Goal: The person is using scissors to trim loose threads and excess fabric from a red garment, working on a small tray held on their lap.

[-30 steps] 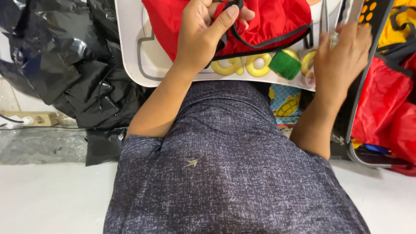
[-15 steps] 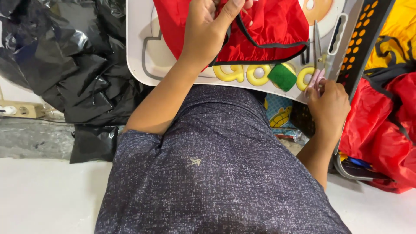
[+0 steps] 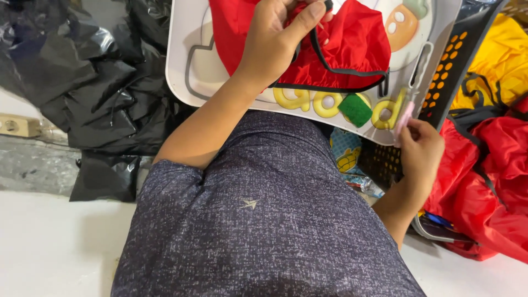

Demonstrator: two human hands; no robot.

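- The person's right hand [image 3: 421, 151] now has its grip pinching the pink handles of the scissors [image 3: 406, 113], and has lifted them just off the near right edge of the white lap tray [image 3: 181, 49]; half a second ago the scissors lay flat on the tray with the fingers only arriving at the handles.
- A second ago that hand was farther up the tray's right rim, palm spread over the blades.
- The left hand [image 3: 275, 44] stays pressed together on the red fabric [image 3: 357, 47], thumb and fingers pinching the black cord [image 3: 330, 63] at its hem near the far edge of the tray.
- The fabric has kept its place on the far middle of the tray, above the yellow lettering, with the green block [image 3: 355, 109] just near of it.
- Judged from this, the cutting tool is now in hand while the cord is held ready.
- Black plastic sheeting [image 3: 93, 82] lies left; more red cloth [image 3: 495, 181] is heaped right beside the black perforated basket [image 3: 456, 60].
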